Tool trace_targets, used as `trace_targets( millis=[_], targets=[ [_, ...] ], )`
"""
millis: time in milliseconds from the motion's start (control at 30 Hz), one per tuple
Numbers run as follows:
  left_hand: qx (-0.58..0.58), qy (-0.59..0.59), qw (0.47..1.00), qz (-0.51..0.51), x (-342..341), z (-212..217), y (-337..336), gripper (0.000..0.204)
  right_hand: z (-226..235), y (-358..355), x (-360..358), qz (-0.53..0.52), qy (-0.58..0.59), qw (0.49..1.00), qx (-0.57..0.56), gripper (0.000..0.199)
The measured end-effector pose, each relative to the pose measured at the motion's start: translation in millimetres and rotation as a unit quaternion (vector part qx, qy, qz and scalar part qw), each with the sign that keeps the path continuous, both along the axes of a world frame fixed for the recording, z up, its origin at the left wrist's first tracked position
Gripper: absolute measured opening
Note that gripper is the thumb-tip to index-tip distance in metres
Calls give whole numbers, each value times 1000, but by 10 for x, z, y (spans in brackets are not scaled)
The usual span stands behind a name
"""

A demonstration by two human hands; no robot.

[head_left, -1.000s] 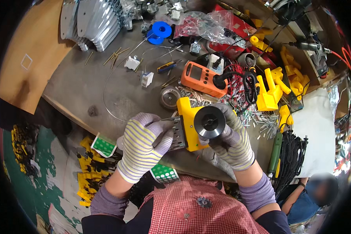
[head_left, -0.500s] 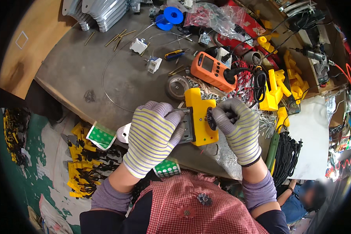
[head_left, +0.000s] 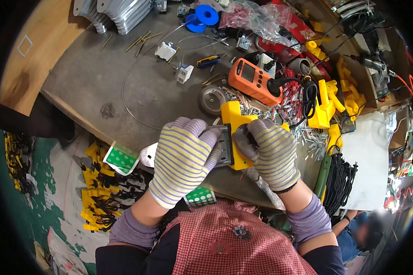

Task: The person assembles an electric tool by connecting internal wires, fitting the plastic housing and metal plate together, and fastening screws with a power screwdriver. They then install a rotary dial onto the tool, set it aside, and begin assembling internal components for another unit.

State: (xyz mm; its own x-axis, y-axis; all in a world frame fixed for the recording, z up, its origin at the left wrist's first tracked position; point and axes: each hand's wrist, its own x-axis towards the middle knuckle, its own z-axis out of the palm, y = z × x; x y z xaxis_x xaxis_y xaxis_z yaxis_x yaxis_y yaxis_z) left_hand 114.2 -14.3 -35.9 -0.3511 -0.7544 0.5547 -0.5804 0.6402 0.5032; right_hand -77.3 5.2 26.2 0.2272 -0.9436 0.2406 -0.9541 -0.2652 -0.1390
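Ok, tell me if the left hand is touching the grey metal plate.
Touching: the head view shows the left hand's fingers wrapped over the grey metal plate's edge.

Orange multimeter (head_left: 253, 81) with black leads, blue spool (head_left: 207, 14), roll of tape (head_left: 212, 99), white switch blocks (head_left: 166, 50) — grey workbench (head_left: 101, 82), yellow parts (head_left: 94, 192) on the floor.

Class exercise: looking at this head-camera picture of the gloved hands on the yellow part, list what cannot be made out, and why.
- Head view: the right hand covers the middle of the yellow part.
- Head view: the left hand hides most of the grey metal plate.
- Head view: the orange meter screen is too small to read.
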Motion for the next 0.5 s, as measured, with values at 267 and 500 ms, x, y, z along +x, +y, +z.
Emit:
trace_targets(
  millis=[267,500],
  targets=[
    [-19,0,1000,6,-2,-18,-10,26,303,-245,-272,304,180,935,39,17],
    [-9,7,1000,5,4,34,-19,26,340,-531,-458,463,115,874,87,26]
  ],
)
